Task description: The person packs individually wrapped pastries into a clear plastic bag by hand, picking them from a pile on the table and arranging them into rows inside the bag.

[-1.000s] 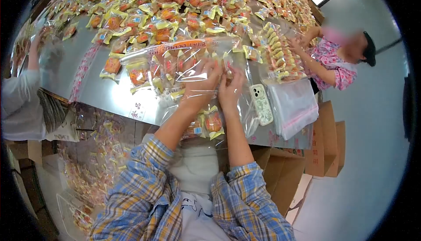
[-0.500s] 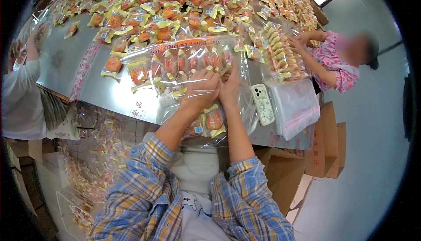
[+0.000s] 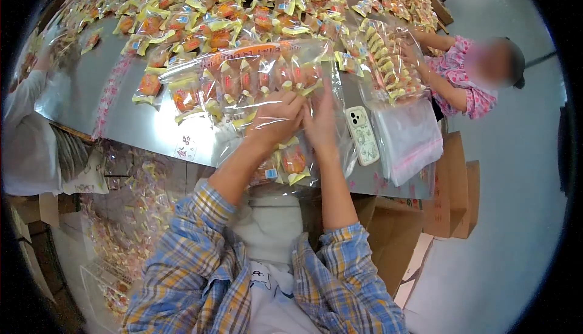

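A clear plastic bag (image 3: 243, 59) with orange print along its far edge lies in front of me, holding a row of wrapped snack packets (image 3: 246, 80) in clear and yellow wrappers. My left hand (image 3: 276, 118) is at the near side of that row, fingers curled closed; whatever they grip is hidden. Close beside it, my right hand (image 3: 320, 124) is at the right end of the row, its fingers smeared by motion. Both hands seem to be within the bag's film. More wrapped packets (image 3: 294, 159) lie nearer to me, below my wrists.
A large heap of packets (image 3: 261, 18) covers the table's far side. To the right are a phone in a pale case (image 3: 362, 136), a stack of clear bags (image 3: 410, 143) and a co-worker (image 3: 452, 85) handling a filled bag (image 3: 385, 67). Another person (image 3: 27, 139) stands left. Cardboard boxes (image 3: 446, 194) stand at lower right.
My right hand has shifted and its fingers are now blurred. My left hand stays curled at the row. The co-worker's hands on the right have moved further over their bag.
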A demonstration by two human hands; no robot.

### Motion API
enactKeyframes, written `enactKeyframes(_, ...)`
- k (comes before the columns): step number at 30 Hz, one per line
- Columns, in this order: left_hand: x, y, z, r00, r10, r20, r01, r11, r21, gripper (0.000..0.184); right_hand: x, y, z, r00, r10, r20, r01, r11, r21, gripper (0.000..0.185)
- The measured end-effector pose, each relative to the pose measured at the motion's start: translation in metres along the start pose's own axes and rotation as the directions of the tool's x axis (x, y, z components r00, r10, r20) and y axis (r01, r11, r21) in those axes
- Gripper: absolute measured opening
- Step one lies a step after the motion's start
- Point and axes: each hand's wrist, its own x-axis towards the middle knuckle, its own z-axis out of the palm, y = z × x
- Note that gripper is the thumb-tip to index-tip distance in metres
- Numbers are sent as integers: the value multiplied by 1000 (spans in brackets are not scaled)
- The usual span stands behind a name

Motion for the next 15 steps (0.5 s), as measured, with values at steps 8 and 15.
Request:
enactKeyframes(8, 1, 1, -3, 1000, -1, -22, 6, 977, 213, 47, 29, 12, 11, 943, -303, -140, 227, 889, -398, 32)
enactKeyframes(15, 6, 6, -7, 994, -83, 65, 61, 958, 281, 53, 21, 1, 4, 992, -70, -109, 16, 901, -434, 43)
